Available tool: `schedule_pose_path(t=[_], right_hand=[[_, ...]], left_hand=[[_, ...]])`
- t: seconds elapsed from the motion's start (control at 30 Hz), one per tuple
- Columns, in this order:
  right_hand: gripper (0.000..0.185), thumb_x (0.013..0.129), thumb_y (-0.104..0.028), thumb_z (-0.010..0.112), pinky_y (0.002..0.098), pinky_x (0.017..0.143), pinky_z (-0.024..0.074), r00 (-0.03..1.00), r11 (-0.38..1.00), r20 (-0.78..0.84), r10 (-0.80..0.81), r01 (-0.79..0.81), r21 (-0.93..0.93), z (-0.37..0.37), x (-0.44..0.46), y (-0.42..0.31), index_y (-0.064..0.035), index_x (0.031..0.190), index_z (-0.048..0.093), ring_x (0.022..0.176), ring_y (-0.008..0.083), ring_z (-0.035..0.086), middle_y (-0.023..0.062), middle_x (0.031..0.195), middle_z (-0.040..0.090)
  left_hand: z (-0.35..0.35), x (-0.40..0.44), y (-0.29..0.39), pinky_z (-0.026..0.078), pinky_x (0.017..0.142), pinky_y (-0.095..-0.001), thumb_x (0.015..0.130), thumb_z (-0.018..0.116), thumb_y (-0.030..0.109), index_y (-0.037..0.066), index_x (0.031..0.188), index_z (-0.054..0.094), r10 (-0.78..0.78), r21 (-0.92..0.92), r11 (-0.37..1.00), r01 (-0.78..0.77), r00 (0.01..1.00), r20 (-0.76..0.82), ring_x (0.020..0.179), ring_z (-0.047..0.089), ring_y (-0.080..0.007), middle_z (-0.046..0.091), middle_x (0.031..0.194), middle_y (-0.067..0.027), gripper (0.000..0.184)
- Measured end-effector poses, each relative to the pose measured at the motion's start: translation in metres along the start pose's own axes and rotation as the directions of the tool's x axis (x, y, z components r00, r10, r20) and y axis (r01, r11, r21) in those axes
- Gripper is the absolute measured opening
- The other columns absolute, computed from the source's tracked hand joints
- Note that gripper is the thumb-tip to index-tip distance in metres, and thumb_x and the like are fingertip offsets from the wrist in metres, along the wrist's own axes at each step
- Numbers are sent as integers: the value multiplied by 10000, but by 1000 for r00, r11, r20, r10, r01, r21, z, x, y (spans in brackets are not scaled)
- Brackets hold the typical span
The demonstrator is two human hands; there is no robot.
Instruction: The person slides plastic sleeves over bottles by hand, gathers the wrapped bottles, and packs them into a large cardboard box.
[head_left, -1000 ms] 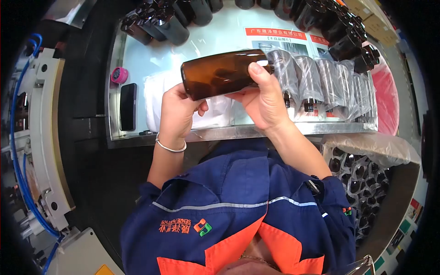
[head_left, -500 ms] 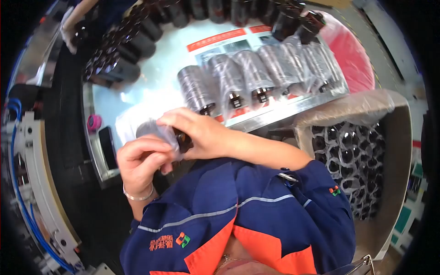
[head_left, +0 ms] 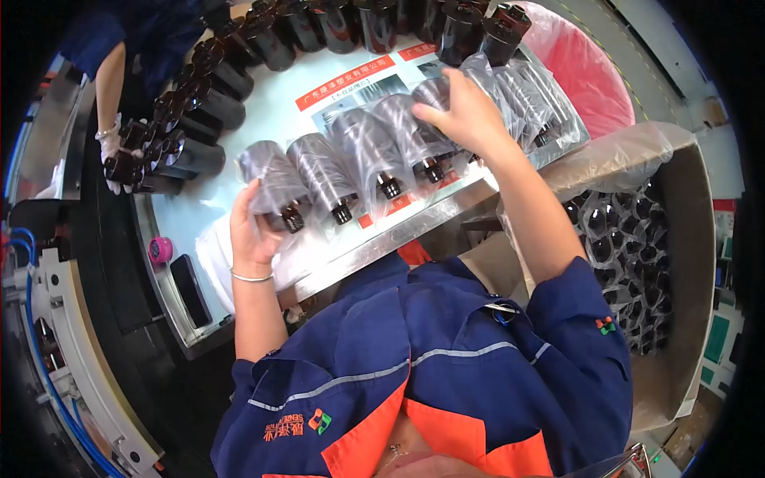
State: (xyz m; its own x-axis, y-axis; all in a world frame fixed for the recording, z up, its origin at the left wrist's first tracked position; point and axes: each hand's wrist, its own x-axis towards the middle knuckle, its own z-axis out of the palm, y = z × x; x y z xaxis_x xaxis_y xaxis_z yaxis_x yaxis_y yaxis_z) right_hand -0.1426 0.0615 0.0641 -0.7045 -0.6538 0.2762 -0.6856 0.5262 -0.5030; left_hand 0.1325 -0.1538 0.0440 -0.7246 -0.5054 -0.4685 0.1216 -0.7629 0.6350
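The left hand [head_left: 253, 235] is against the leftmost bagged bottle [head_left: 269, 169] of a row lying on the pale surface [head_left: 279, 99], its thumb along the bottle's side; the other fingers are partly hidden by bottle and plastic, so I cannot tell whether they close on it. A silver bangle [head_left: 252, 277] circles that wrist. The right hand [head_left: 472, 119] reaches over the further part of the row, thumb and forefinger parted around another bagged bottle [head_left: 433, 94]; its remaining fingers are out of sight, and whether they grip cannot be told. Between the two hands lie more bagged bottles [head_left: 368, 147], side by side in clear plastic, their dark necks pointing toward the person and the surface's metal edge [head_left: 422, 221]. A printed sheet [head_left: 345, 82] with a red heading lies just beyond them. White sheets [head_left: 213, 259] lie near the left hand, beside a phone [head_left: 190, 288] and a pink round object [head_left: 160, 250]. Unwrapped dark bottles [head_left: 271, 41] stand in an arc around the far and left margins; at its left end a co-worker's gloved hand [head_left: 111, 151] touches one. To the right, a cardboard box [head_left: 689, 263] holds many bottles [head_left: 629, 255] in plastic, near pink sheeting [head_left: 599, 76].
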Motion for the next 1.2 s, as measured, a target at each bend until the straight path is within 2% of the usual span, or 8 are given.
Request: schedule_pose_path(t=[0.2, 0.3, 0.33, 0.47, 0.8, 1.0, 1.07, 1.2], right_hand=[[772, 780, -421, 724, 405, 934, 462, 968, 959, 225, 114, -166, 230, 7, -24, 16, 57, 1303, 418, 1093, 323, 588, 236, 1210, 571], [538, 844, -350, 678, 322, 766, 565, 704, 155, 701, 113, -710, 687, -6, -29, 6, 7, 1210, 511, 850, 170, 669, 124, 1054, 641], [538, 844, -350, 678, 322, 766, 565, 699, 156, 706, 115, -714, 682, 2, -35, 5, 7, 1210, 511, 850, 170, 669, 124, 1054, 641], [362, 907, -304, 589, 359, 807, 556, 697, -496, 717, -20, -629, 599, 18, -61, -13, -46, 1160, 585, 915, 199, 667, 105, 1046, 666], [518, 892, -453, 592, 382, 924, 498, 825, -758, 506, -251, -493, 427, 39, -81, -37, -76, 1244, 553, 1011, 202, 637, 86, 1164, 636], [541, 913, -415, 565, 365, 944, 492, 989, -707, 143, -27, -120, 697, -28, -126, 3, -61, 1315, 485, 1081, 215, 612, 139, 1242, 589], [590, 915, -445, 543, 377, 953, 490, 998, -871, 50, -25, -46, 489, -59, -159, 22, -33, 1329, 457, 1093, 254, 604, 174, 1261, 566], [729, 878, -553, 548, 455, 919, 513, 892, -761, 92, 442, 319, 565, -98, -272, 72, -24, 1361, 413, 1116, 274, 591, 179, 1234, 577]], left_hand=[[-10, 0, -9, 521, 866, -419, 925, 511, 307, 21, 1158, 573, 118, -196, 973, -122, 992, -32, 968, 630, -264, 640, 1083, -122, 373], [-14, -10, -5, 520, 885, -398, 904, 527, 393, 17, 1208, 547, 131, -240, 966, -92, 980, 151, 996, 627, -256, 632, 1122, -119, 484], [-21, -8, -7, 520, 885, -398, 904, 527, 393, 17, 1208, 547, 127, -243, 966, -89, 981, 147, 996, 627, -256, 632, 1122, -119, 484], [-31, 18, -23, 515, 889, -404, 889, 537, 415, 19, 1255, 513, 176, -567, 822, 56, 921, 347, 1005, 626, -247, 626, 1144, -125, 540], [126, 103, -133, 511, 892, -402, 900, 507, 419, 21, 1250, 520, -66, -112, 952, 285, 549, 833, 988, 631, -233, 628, 1144, -116, 530], [177, 93, -164, 508, 893, -401, 906, 489, 421, 22, 1247, 524, -85, 62, 995, 73, 377, 922, 978, 634, -225, 629, 1144, -111, 526], [192, 84, -177, 507, 894, -401, 908, 483, 422, 22, 1246, 525, -92, 101, 995, -10, 327, 941, 974, 634, -222, 630, 1144, -110, 525], [222, 66, -205, 506, 895, -400, 913, 471, 424, 23, 1244, 528, -105, 149, 973, -178, 234, 966, 967, 636, -216, 631, 1144, -106, 523]])
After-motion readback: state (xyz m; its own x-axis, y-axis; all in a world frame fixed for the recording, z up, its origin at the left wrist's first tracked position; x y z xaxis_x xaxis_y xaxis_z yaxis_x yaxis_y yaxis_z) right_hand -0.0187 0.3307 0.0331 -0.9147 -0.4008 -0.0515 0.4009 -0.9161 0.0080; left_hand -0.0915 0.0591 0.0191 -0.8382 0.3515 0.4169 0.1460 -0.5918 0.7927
